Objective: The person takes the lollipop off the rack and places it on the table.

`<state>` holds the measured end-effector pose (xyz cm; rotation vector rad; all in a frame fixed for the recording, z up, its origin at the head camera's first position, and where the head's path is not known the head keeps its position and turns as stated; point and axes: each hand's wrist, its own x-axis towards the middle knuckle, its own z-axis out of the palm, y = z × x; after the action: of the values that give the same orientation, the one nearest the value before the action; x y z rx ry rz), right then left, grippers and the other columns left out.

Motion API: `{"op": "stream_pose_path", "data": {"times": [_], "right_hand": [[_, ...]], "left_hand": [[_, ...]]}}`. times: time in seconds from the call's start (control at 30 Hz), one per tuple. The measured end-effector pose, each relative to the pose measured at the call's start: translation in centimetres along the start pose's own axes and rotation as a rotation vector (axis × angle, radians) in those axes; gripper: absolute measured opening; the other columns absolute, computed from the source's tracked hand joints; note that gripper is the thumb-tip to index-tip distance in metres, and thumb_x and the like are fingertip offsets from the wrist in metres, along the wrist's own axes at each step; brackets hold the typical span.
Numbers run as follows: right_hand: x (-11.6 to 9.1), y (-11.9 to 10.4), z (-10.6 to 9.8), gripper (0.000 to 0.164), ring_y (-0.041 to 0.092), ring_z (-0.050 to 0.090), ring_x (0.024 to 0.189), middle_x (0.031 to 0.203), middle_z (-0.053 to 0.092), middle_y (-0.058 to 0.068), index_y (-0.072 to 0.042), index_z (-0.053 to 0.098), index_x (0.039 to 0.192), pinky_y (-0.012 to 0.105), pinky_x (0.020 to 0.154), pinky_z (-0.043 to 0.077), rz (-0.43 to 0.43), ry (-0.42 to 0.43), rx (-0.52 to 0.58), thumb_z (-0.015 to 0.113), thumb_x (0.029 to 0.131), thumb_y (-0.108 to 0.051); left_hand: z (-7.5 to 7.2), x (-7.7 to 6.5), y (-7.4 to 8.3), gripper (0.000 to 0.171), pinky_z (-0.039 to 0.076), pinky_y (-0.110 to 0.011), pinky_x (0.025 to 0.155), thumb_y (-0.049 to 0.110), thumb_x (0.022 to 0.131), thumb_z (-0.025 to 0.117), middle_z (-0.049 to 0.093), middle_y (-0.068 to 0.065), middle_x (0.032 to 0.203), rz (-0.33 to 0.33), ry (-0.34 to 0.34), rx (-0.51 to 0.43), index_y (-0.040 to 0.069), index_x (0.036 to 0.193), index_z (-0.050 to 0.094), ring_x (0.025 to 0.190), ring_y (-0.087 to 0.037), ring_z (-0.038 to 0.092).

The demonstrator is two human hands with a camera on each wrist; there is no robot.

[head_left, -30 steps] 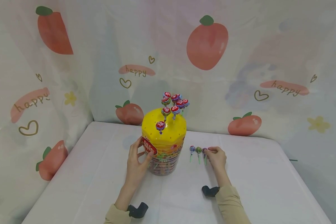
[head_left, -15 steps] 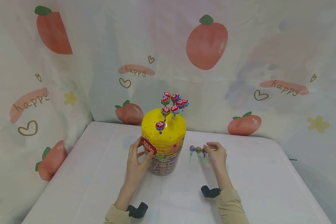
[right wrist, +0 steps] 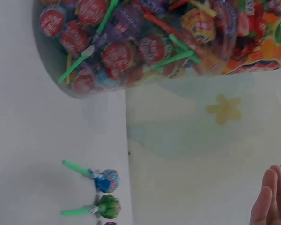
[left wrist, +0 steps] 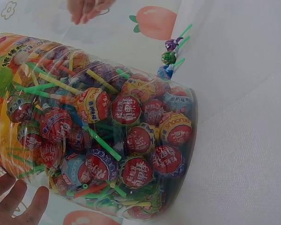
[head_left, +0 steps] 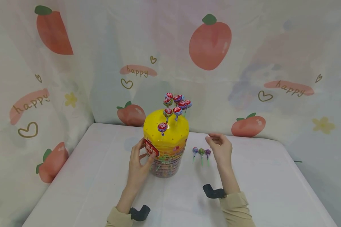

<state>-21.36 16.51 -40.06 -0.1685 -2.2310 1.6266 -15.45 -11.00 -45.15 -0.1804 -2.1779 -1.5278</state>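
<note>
A clear tub [head_left: 164,167] full of wrapped lollipops has a yellow lid [head_left: 156,121], with several lollipops [head_left: 167,112] standing upright in it. My left hand [head_left: 138,165] holds the tub's left side, thumb on the front and fingers at the label. On the table to the tub's right lie a blue lollipop [head_left: 195,150], a green lollipop [head_left: 201,151] and a purple lollipop [head_left: 207,152], side by side on green sticks. Raised just right of the purple one is my right hand [head_left: 223,151], fingers loosely bent, nothing held.
A white cloth covers the table [head_left: 82,183]. Behind it hangs a curtain [head_left: 170,37] printed with fruit and hearts. Black camera mounts [head_left: 213,191] stick out from both wrists.
My right hand has let go of the purple lollipop and lifted up and away from it, leaving it in the row. The left hand stays on the tub.
</note>
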Motion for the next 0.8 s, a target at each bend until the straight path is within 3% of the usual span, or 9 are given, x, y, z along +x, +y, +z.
{"op": "stream_pose_path", "data": {"times": [0.27, 0.63, 0.8], "right_hand": [[-1.1, -3.5, 0.1, 0.022, 0.002, 0.057, 0.081, 0.082, 0.06, -0.022, -0.006, 0.067, 0.107, 0.015, 0.069, 0.046, -0.122, -0.022, 0.046, 0.071, 0.087, -0.015], [-2.7, -7.2, 0.9, 0.023, 0.007, 0.058, 0.089, 0.091, 0.062, -0.011, -0.003, 0.066, 0.108, 0.014, 0.079, 0.048, -0.238, -0.108, 0.133, 0.07, 0.087, -0.012], [-3.6, -8.4, 1.4, 0.024, 0.008, 0.058, 0.091, 0.097, 0.065, 0.001, -0.003, 0.065, 0.108, 0.016, 0.081, 0.048, -0.267, -0.148, 0.138, 0.07, 0.087, -0.012]], "left_hand": [[0.0, 0.0, -0.1, 0.072, 0.051, -0.046, 0.098, 0.027, 0.088, 0.069, 0.042, -0.004, 0.143, -0.001, 0.001, 0.004, 0.023, 0.149, 0.031, 0.13, -0.021, 0.043], [0.0, 0.0, 0.1, 0.071, 0.051, -0.045, 0.098, 0.027, 0.088, 0.069, 0.043, -0.005, 0.142, 0.005, 0.006, 0.014, 0.02, 0.149, 0.032, 0.129, -0.021, 0.044], [0.0, 0.0, 0.2, 0.071, 0.052, -0.045, 0.097, 0.026, 0.088, 0.069, 0.043, -0.006, 0.141, 0.003, 0.01, 0.015, 0.019, 0.148, 0.032, 0.129, -0.022, 0.044]]}}
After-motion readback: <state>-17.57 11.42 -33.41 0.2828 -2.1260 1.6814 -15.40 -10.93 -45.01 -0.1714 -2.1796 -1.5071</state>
